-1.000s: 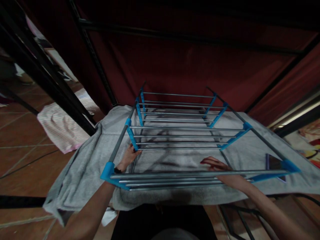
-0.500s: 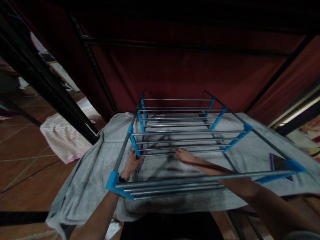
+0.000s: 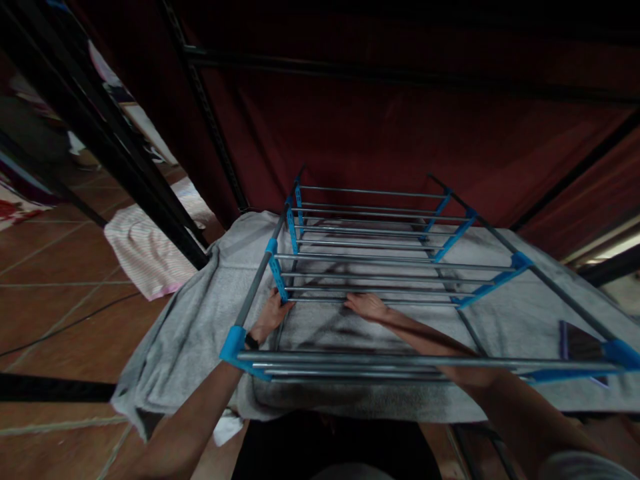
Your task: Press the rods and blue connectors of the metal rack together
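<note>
A rack of grey metal tubes (image 3: 350, 359) with blue plastic joints and side brackets lies on a grey towel-like cloth (image 3: 175, 360). My left hand (image 3: 273, 312), with a dark band at the wrist, grips the lower end of a blue bracket (image 3: 278, 277) on the rack's left side. My right hand (image 3: 367, 307) reaches under the near tubes. Its fingers are curled on the lowest thin rod (image 3: 320, 300) of that tier, left of its middle. Both forearms pass beneath the rack's front tubes. The undersides of my fingers are hidden.
A dark flat object with a purple edge (image 3: 575, 343) lies under the rack's right front corner. Black metal posts (image 3: 100, 127) and a dark red curtain (image 3: 350, 127) stand around. A striped cloth (image 3: 145, 250) hangs low at left over the tiled floor (image 3: 45, 260).
The view has shifted, so the rack and cloth sit slightly farther right in the picture. Both hands keep their places at the bracket and the rod.
</note>
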A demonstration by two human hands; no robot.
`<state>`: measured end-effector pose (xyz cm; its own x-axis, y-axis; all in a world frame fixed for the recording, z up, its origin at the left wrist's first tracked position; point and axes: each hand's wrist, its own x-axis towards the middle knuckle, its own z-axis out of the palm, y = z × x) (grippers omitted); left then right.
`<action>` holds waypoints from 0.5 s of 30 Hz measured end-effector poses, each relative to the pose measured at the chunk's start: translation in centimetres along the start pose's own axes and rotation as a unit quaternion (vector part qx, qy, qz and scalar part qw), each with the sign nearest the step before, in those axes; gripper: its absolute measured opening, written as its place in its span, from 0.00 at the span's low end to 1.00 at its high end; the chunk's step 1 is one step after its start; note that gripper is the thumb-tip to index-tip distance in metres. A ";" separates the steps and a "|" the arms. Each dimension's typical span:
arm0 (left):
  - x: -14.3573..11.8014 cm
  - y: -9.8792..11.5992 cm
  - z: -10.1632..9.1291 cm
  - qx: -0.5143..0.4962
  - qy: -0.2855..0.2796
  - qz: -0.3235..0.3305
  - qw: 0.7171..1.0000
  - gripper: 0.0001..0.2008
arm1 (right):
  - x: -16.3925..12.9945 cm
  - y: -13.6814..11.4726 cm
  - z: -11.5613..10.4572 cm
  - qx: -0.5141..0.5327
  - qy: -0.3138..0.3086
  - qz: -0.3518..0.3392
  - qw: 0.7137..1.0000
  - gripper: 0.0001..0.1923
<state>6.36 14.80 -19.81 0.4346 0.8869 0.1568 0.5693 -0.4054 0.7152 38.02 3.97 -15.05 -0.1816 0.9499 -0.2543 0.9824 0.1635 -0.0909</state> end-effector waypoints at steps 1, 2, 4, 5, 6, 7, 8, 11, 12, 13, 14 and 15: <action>-0.1 0.0 0.0 -0.001 0.000 0.002 1.000 0.08 | 0.0 0.0 0.0 -0.004 -0.003 0.001 1.000 0.20; -0.1 0.1 0.0 -0.003 0.000 0.004 1.000 0.08 | 0.0 0.0 0.0 -0.006 -0.005 0.000 1.000 0.21; -0.2 0.2 0.0 -0.006 -0.002 0.008 1.000 0.08 | 0.0 0.0 -0.1 -0.010 -0.004 -0.003 1.000 0.21; -0.2 0.2 0.1 -0.008 -0.004 0.010 1.000 0.09 | 0.0 0.0 -0.1 -0.010 -0.002 -0.005 1.000 0.22; -0.2 0.3 0.1 -0.010 -0.006 0.010 1.000 0.09 | 0.0 0.0 -0.1 -0.010 -0.001 -0.005 1.000 0.22; -0.2 0.4 0.1 -0.012 -0.008 0.010 1.000 0.09 | 0.0 0.0 -0.1 -0.011 0.000 -0.004 1.000 0.23; -0.2 0.4 0.1 -0.015 -0.010 0.009 1.000 0.09 | -0.1 0.0 -0.1 -0.010 -0.001 -0.002 1.000 0.23; -0.3 0.6 0.1 -0.028 -0.010 0.006 1.000 0.09 | -0.1 0.0 -0.1 -0.007 -0.006 0.005 1.000 0.23; -0.2 0.7 0.1 -0.031 -0.010 0.006 0.999 0.09 | -0.1 0.0 -0.1 -0.006 -0.009 0.005 1.000 0.23; -0.2 0.7 0.0 -0.034 -0.009 0.006 0.999 0.08 | -0.1 0.0 -0.1 -0.006 -0.013 0.006 1.000 0.23; -0.2 0.6 0.0 -0.036 -0.009 0.006 0.999 0.08 | -0.1 0.0 -0.2 -0.007 -0.018 0.007 1.000 0.23; -0.2 0.6 0.0 -0.037 -0.009 0.006 0.999 0.08 | -0.1 0.0 -0.2 -0.008 -0.022 0.008 1.000 0.23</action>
<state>6.61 14.40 -19.41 0.4541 0.8775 0.1542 0.5106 -0.3982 0.7620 38.07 3.95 -14.88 -0.1682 0.9396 -0.2981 0.9855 0.1537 -0.0715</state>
